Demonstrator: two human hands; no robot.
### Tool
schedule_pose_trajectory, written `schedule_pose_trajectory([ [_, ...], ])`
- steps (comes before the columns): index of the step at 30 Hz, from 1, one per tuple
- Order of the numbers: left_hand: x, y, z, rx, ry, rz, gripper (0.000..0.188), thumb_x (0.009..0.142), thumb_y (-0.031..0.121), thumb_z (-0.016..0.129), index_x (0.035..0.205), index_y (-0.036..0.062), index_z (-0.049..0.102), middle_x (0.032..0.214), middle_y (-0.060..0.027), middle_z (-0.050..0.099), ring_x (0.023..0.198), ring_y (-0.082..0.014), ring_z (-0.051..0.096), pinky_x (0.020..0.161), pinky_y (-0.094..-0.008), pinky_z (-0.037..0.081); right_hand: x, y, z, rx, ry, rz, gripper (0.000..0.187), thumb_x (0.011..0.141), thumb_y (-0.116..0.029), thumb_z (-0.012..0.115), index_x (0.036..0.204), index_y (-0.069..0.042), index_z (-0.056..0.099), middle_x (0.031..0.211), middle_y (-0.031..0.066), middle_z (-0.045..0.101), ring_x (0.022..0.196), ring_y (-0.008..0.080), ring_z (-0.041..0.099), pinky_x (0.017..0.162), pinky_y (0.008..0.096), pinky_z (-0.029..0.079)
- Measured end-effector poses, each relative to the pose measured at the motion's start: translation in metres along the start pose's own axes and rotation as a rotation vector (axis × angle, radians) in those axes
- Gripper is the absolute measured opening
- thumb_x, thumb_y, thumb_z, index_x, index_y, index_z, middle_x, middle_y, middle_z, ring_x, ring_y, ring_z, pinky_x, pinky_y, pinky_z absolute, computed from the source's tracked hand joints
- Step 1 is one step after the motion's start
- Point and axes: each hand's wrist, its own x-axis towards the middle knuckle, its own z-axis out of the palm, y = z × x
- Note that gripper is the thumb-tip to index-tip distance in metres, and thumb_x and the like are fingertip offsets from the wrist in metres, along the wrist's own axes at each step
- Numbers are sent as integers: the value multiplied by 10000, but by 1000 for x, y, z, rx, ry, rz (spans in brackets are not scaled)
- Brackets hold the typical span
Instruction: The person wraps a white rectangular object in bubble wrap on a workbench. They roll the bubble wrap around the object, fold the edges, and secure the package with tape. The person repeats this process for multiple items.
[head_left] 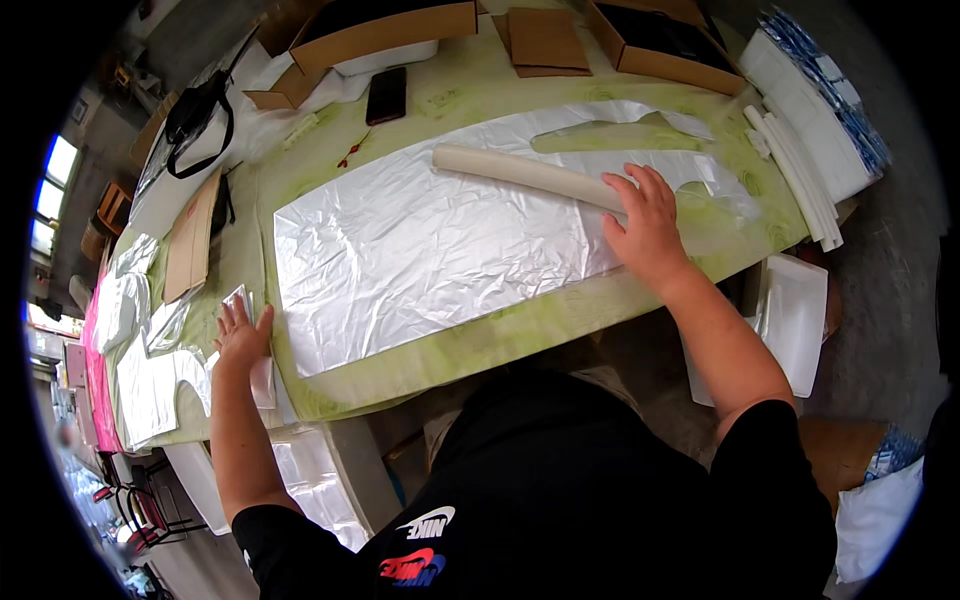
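Mainly, a large bench (pixel 420 385) with a pale green patterned cover fills the middle of the frame, and its near edge bends in front of the person. A grey floor (pixel 885 270) is seen at the right, and bright windows (pixel 52 195) stand at the far left.

At the top of the frame, one brown carton (pixel 400 28) is near the centre; another carton (pixel 660 62), more to the right, contains something black. At the upper right, a white box (pixel 800 115) carries blue packets (pixel 835 80) along its upper side. Below the bench's right edge there is a white bin (pixel 800 325).

A beige tube (pixel 525 176) lies on a wide silver sheet (pixel 420 255), a little right of the frame centre. Its long axis goes from the upper left down to the lower right, gently sloping, and its right end points to the right hand (pixel 650 228). This hand bends its fingers over that end; I cannot tell if its grip is firmly closed. The left hand (pixel 241 342), at the left, has its grip opened, fingers spread upon folded silver pieces (pixel 263 382).
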Motion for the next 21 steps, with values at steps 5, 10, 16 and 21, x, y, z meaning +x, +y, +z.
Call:
schedule_pose_trajectory([
  [5, -9, 12, -26, -65, 324, 149, 971, 963, 751, 484, 1686, 195, 150, 1751, -149, 107, 1607, -371, 128, 1245, -663, 100, 10, 27, -15, 73, -501, 193, 588, 832, -239, 743, 1397, -169, 596, 1314, 185, 575, 1177, 389, 600, 1045, 475, 480],
  [10, -41, 86, -25, -593, 308, 724, 698, 1002, 331, 686, 1591, 104, 388, 1646, -186, 379, 1539, -394, 309, 1242, -522, 264, -10, -17, -43, 308, -688, 354, 731, 862, -351, 733, 1518, -175, 462, 1258, 208, 577, 1094, 416, 635, 960, 462, 538],
  [16, -161, 251, -29, -632, 180, 1213, 720, 911, 197, 780, 1542, 80, 454, 1579, -192, 465, 1502, -395, 367, 1230, -480, 307, -35, -42, -49, 507, -685, 449, 808, 876, -326, 771, 1564, -113, 406, 1284, 242, 564, 1120, 369, 634, 1000, 412, 519],
  [21, -225, 355, -47, -742, 188, 1479, 574, 911, 177, 753, 1443, 62, 572, 1493, -159, 554, 1410, -362, 485, 1178, -443, 390, -47, -43, -66, 555, -627, 489, 718, 886, -313, 778, 1500, -85, 483, 1156, 172, 580, 991, 312, 641, 886, 410, 533],
])
